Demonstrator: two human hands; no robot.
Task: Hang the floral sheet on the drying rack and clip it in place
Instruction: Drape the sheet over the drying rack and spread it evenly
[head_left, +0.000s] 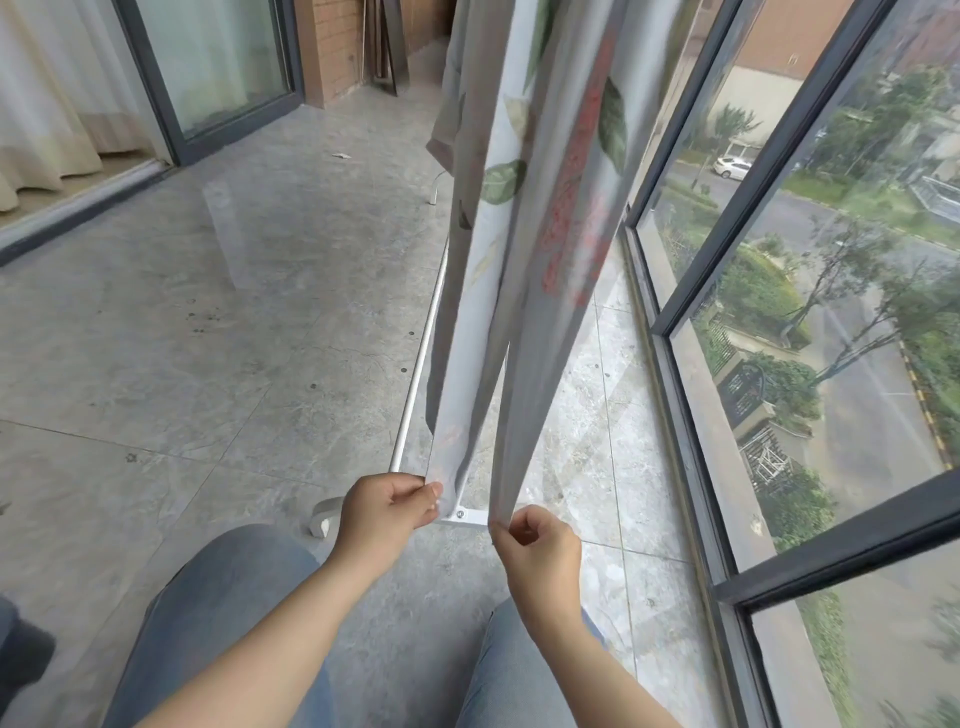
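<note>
The floral sheet (540, 218), white with green leaves and red flowers, hangs in two layers from above the frame down almost to the floor. My left hand (387, 506) pinches the bottom corner of the left layer. My right hand (537, 553) pinches the bottom corner of the right layer, and the two corners are held slightly apart. The white drying rack (418, 374) shows only its base bar along the floor and a bolted foot joint between my hands. Its top is out of view, and no clip is visible.
A dark-framed window wall (691, 415) runs close along the right. A glass sliding door (218, 67) with curtains stands at the far left. My knees in blue jeans (228, 597) fill the bottom. Grey tiled floor (208, 312) stretches to the left.
</note>
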